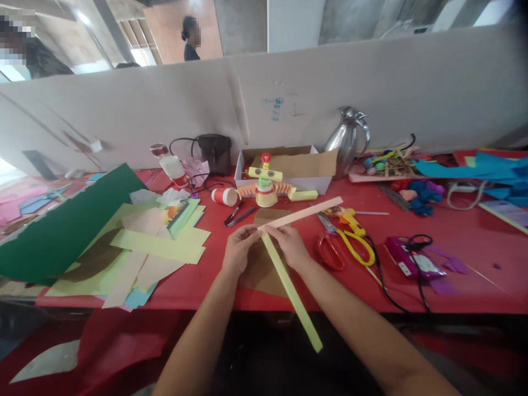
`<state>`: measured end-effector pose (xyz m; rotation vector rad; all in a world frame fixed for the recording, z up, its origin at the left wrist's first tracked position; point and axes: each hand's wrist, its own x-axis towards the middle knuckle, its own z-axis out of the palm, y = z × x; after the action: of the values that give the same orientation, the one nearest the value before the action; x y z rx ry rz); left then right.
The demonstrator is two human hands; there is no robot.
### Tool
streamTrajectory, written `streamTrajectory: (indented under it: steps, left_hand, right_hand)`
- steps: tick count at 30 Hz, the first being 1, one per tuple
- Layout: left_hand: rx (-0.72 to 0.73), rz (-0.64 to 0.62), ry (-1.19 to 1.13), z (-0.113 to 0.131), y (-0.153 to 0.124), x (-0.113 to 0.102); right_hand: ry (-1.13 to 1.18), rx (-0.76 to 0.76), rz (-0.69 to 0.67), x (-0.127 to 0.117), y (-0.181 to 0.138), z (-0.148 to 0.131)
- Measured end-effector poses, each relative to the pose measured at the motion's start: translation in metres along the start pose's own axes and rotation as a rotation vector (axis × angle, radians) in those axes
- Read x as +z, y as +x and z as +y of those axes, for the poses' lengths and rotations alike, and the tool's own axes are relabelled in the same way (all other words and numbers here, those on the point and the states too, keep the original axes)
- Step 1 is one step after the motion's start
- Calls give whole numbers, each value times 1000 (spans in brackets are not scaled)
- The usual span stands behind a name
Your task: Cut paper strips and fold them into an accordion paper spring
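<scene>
Two paper strips meet end to end at an angle between my hands. The peach paper strip (307, 213) slants off to the upper right, while the yellow-green paper strip (291, 291) hangs down past the table edge. My left hand (239, 250) pinches the joined ends from the left, and my right hand (289, 245) pinches them from the right. Whether the ends are glued I cannot tell. Under my hands lies a brown board (264, 275). Just beyond stands a paper-cup figure (266, 190) with pleated orange arms and a yellow eye-piece.
Red-and-yellow-handled scissors (357, 247) and a yellow glue gun (352, 220) lie right of my hands, near a purple power box (414, 258) with cables. Coloured paper sheets (160, 242) pile up at left beside a green board (82, 231). Behind stand an open box (289, 184) and a steel jug (344, 140).
</scene>
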<state>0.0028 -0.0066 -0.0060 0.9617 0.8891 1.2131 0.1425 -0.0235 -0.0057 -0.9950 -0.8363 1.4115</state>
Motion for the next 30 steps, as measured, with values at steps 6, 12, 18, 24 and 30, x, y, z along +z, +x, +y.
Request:
streamTrajectory:
  steps: [6, 12, 18, 24, 30]
  left_hand:
    - [-6, 28, -49, 0, 2, -1]
    - [-15, 60, -54, -1, 1, -2]
    - [81, 9, 3, -1, -1, -2]
    - [225, 12, 124, 5, -5, 0]
    - [332, 0, 131, 10, -9, 0]
  right_hand:
    - [-6, -36, -27, 2, 0, 2]
    - [-62, -62, -27, 2, 1, 4]
    - [-42, -143, -61, 2, -1, 1]
    - [-176, -268, -35, 3, -7, -6]
    - [-275, -376, -85, 2, -12, -11]
